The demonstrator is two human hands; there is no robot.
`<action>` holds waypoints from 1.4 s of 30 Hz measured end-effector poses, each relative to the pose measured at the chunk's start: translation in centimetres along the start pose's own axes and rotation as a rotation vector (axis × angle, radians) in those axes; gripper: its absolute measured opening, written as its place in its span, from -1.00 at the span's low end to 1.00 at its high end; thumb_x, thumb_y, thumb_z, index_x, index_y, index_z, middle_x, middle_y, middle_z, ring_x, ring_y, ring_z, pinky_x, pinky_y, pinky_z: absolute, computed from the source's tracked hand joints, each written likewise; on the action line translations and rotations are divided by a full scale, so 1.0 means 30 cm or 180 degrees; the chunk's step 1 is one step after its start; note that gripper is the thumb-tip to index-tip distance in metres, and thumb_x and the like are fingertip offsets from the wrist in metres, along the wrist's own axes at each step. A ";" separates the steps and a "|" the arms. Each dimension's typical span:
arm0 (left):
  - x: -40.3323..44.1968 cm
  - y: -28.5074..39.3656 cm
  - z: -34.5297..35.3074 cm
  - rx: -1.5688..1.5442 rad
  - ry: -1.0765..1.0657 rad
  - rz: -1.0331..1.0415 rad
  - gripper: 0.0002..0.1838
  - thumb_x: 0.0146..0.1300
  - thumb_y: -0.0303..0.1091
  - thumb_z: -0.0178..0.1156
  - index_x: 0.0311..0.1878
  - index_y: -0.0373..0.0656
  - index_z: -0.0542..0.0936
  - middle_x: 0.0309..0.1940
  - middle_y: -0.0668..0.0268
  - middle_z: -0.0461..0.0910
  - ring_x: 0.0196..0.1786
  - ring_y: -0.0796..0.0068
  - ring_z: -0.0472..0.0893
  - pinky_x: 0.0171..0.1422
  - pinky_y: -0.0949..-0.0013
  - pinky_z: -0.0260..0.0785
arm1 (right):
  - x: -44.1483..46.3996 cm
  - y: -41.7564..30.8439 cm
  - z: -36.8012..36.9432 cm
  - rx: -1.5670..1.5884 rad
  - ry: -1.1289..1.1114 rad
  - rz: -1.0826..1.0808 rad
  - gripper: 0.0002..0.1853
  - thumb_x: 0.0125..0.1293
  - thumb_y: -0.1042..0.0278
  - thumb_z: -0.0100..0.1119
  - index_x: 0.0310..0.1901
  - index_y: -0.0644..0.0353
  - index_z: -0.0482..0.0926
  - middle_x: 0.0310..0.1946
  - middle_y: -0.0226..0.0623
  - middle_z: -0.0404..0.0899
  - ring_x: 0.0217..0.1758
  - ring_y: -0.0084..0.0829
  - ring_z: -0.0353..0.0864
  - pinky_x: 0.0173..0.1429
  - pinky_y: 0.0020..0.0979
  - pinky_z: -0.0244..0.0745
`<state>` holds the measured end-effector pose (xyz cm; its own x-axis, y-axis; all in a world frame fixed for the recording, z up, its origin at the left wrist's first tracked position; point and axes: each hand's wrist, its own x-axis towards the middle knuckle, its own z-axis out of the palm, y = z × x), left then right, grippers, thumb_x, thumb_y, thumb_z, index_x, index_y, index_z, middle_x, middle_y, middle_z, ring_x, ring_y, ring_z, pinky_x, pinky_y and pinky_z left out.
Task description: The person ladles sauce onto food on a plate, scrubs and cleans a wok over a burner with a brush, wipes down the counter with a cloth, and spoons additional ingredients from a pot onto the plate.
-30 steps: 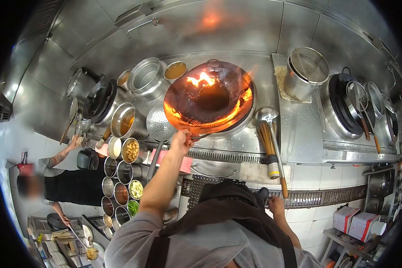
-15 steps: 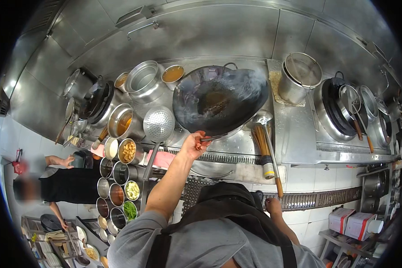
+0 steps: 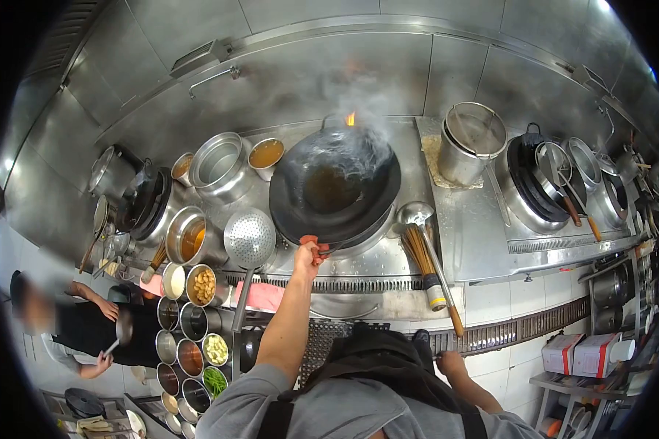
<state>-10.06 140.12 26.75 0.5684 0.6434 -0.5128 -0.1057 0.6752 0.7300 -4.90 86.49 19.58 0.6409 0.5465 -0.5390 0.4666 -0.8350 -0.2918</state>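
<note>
My left hand (image 3: 307, 259) is closed around the near handle of a large black wok (image 3: 285, 194), with a folded red cloth (image 3: 311, 240) between hand and handle. Dark liquid (image 3: 332, 189) lies in the bottom of the wok, and smoke rises from it. A small flame (image 3: 351, 118) shows at its far rim. My right hand (image 3: 451, 363) hangs low beside my apron, away from the stove. Nothing is visible in it, and its fingers are too small and foreshortened to read. A perforated strainer (image 3: 250, 235) lies left of the wok; a ladle (image 3: 416, 213) and a bamboo brush (image 3: 421, 256) lie right.
Several metal pots of ingredients, including yellowish chunks (image 3: 203, 284) and chopped greens (image 3: 214, 380), stand at the left. A pot with a sieve (image 3: 474, 139) and stacked woks (image 3: 527, 183) stand at the right. At far left a co-worker (image 3: 102, 329) holds a ladle.
The wok has swung left and levelled from its tilt, with my left hand still on its handle. A flame has appeared behind it. The co-worker's hands have moved, and the view has shifted slightly.
</note>
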 end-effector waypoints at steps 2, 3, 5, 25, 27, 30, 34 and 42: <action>0.023 0.007 0.006 0.0069 0.0446 0.0243 -0.63 -0.07 -0.55 0.00 -0.09 -0.18 0.42 -0.39 -0.06 0.58 -0.55 0.22 0.57 -0.75 0.51 0.20 | 0.089 -0.026 0.063 -0.0189 -0.0208 -0.0298 -0.79 0.22 0.22 0.06 -0.30 0.09 0.67 -0.36 -0.05 0.66 -0.18 -0.01 0.66 -0.04 -0.03 0.55; 0.024 0.015 0.000 0.0078 0.0478 0.0256 -0.63 -0.07 -0.55 0.00 -0.09 -0.18 0.42 -0.39 -0.06 0.58 -0.55 0.22 0.57 -0.75 0.51 0.20 | 0.130 -0.049 0.098 -0.0286 -0.0344 -0.0386 -0.78 0.23 0.23 0.05 -0.28 0.09 0.66 -0.36 -0.04 0.65 -0.17 -0.02 0.66 -0.03 -0.02 0.55; 0.004 0.052 -0.003 0.0352 0.0572 0.0434 -0.64 -0.05 -0.56 -0.01 -0.09 -0.22 0.42 -0.40 -0.05 0.60 -0.54 0.22 0.60 -0.74 0.49 0.22 | 0.202 -0.159 0.077 -0.0313 -0.0375 -0.0733 -0.73 0.23 0.16 0.04 -0.13 0.01 0.64 -0.23 -0.05 0.66 -0.18 -0.02 0.66 -0.06 -0.03 0.57; -0.336 0.383 -0.022 0.0800 0.0914 -0.0056 -0.68 -0.11 -0.61 0.02 -0.20 -0.13 0.42 -0.32 0.29 0.42 -0.43 0.29 0.58 -0.71 0.54 0.16 | 0.649 -0.206 0.545 0.0133 0.0211 -0.1368 -0.38 0.31 0.32 -0.15 0.42 0.22 0.13 0.46 0.01 0.05 0.55 -0.01 -0.05 0.56 0.04 -0.19; -0.367 0.393 -0.007 0.0820 0.0898 -0.0056 -0.70 -0.09 -0.60 0.02 -0.21 -0.13 0.43 -0.31 0.29 0.46 -0.44 0.31 0.58 -0.71 0.55 0.17 | 0.595 -0.189 0.465 -0.0090 0.0359 -0.1230 -0.41 0.29 0.31 -0.11 0.38 0.21 0.21 0.41 0.04 0.14 0.47 0.01 0.11 0.50 0.02 -0.02; -0.400 0.428 -0.021 0.0812 0.0911 -0.0127 -0.72 -0.06 -0.55 0.01 -0.21 -0.12 0.45 -0.36 0.23 0.49 -0.48 0.34 0.56 -0.71 0.60 0.16 | 0.451 -0.128 0.290 0.0072 0.0051 -0.0902 -0.51 0.26 0.29 -0.04 0.23 0.19 0.38 0.22 0.08 0.38 0.24 0.02 0.42 0.31 -0.02 0.31; -0.467 0.442 0.020 0.1056 0.1034 0.0104 -0.74 -0.02 -0.53 -0.01 -0.19 -0.19 0.45 -0.52 0.05 0.47 -0.47 0.18 0.55 -0.48 0.23 0.45 | 0.253 0.065 0.168 0.0495 -0.0505 -0.0594 -0.60 0.15 0.33 0.06 0.04 0.22 0.55 -0.14 0.04 0.62 -0.08 0.02 0.63 0.02 -0.07 0.55; -0.559 0.455 0.168 0.0986 0.1216 0.0233 -0.71 -0.03 -0.56 -0.03 -0.15 -0.23 0.41 -0.38 -0.12 0.50 -0.66 0.32 0.38 -0.74 0.58 0.15 | -0.043 0.617 0.293 0.0398 -0.0128 0.0467 -0.77 0.07 0.39 0.05 -0.31 0.22 0.67 -0.25 0.08 0.65 -0.11 0.04 0.64 0.05 -0.09 0.54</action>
<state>-16.91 136.73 47.57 0.2229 0.8105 -0.5417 0.1461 0.5216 0.8406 -2.44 69.76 7.92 0.6704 0.4173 -0.6135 0.2889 -0.9084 -0.3022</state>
